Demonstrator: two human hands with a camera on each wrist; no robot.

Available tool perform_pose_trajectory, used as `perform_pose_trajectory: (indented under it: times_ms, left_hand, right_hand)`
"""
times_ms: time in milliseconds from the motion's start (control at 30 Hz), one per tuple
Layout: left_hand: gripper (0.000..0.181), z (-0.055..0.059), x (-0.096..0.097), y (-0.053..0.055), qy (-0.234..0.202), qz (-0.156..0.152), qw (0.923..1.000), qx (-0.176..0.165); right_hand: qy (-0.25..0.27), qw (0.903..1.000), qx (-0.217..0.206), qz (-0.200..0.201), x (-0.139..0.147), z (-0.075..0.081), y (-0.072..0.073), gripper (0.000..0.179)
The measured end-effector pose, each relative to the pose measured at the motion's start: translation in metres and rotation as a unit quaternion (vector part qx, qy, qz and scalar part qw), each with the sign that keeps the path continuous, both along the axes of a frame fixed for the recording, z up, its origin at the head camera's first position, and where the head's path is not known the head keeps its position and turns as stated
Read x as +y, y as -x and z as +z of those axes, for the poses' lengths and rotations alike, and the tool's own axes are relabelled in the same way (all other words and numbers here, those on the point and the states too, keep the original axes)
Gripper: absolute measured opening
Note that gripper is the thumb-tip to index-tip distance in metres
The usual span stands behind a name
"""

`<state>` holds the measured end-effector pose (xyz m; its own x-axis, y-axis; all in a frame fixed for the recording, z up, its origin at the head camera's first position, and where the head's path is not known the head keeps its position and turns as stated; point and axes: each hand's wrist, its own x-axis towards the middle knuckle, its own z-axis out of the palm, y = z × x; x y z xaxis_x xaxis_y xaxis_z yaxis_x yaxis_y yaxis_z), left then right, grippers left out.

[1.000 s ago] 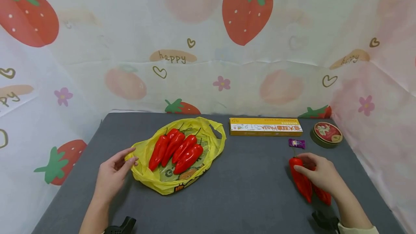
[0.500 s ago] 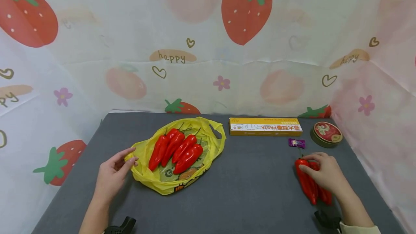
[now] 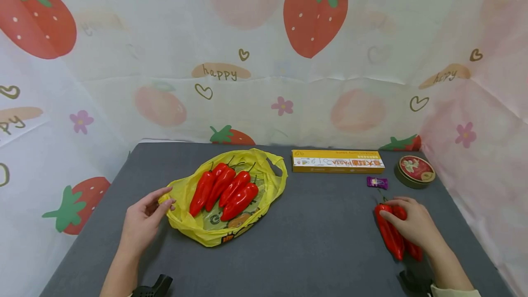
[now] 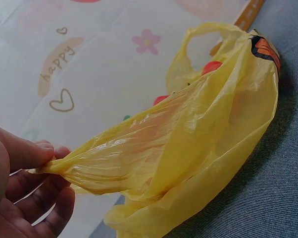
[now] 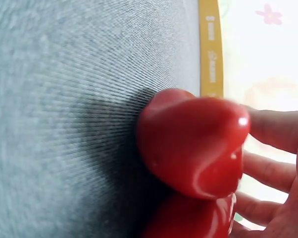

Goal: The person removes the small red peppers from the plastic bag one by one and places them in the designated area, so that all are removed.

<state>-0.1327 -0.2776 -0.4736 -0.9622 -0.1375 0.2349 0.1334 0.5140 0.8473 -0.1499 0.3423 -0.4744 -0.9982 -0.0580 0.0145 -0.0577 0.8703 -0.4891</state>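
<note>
My left hand [image 3: 142, 219] pinches the edge of a yellow plastic bag [image 3: 278, 184] between thumb and fingers; the left wrist view shows the gathered plastic [image 4: 104, 163] stretched out from the fingertips. Several glossy red peppers [image 3: 239, 201] with thin green stems lie in the bag's open mouth. At the right, my right hand [image 3: 414, 221] holds a red pepper [image 3: 391, 237] near its stem end, thumb on the near side. Another red pepper [image 3: 413, 249] lies beside it, partly under the hand. In the right wrist view the pepper [image 5: 188, 144] hides the fingertips.
A yellow and white pasta box [image 3: 338, 162] lies along the table's back edge. Just behind the right hand are a small purple wrapped sweet [image 3: 377, 182] and a round red-lidded tin [image 3: 414, 171]. A strawberry-print cloth [image 3: 264, 58] hangs behind the grey table [image 3: 305, 242].
The right hand has shifted slightly right with its pepper, bringing it against the other pepper. The left hand and the bag have stayed in place.
</note>
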Motion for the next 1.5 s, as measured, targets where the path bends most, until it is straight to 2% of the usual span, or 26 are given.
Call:
perform_pose_trajectory:
  times_ms: [233,500,667,900,1200,1333,1500]
  left_hand:
    - [0.038,0.001,0.000,0.000,0.003,0.000,1.0000,-0.004]
    - [0.038,0.001,0.001,0.000,0.009,0.005,0.9999,-0.008]
    - [0.038,0.000,0.001,0.000,0.006,0.007,0.9999,-0.010]
    - [0.039,0.001,0.003,0.000,-0.007,0.007,0.9999,-0.013]
    - [0.039,0.002,0.005,0.000,-0.038,-0.007,0.9992,0.000]
    - [0.040,0.001,0.004,0.002,-0.044,-0.006,0.9990,0.006]
    - [0.041,0.000,0.003,0.000,-0.041,-0.001,0.9992,-0.001]
  right_hand:
    - [0.006,0.9999,-0.003,-0.014,-0.001,0.010,-0.002,0.055]
    - [0.037,0.9975,0.057,-0.021,-0.021,0.030,-0.001,0.048]
    - [0.074,0.9932,0.090,0.003,-0.043,0.036,0.003,0.043]
    - [0.105,0.9882,0.106,0.035,-0.074,0.041,0.018,0.040]
    - [0.144,0.9821,0.093,0.077,-0.110,0.045,0.042,0.039]
    - [0.177,0.9760,0.086,0.093,-0.126,0.048,0.052,0.039]
    - [0.218,0.9671,0.068,0.113,-0.147,0.054,0.061,0.037]
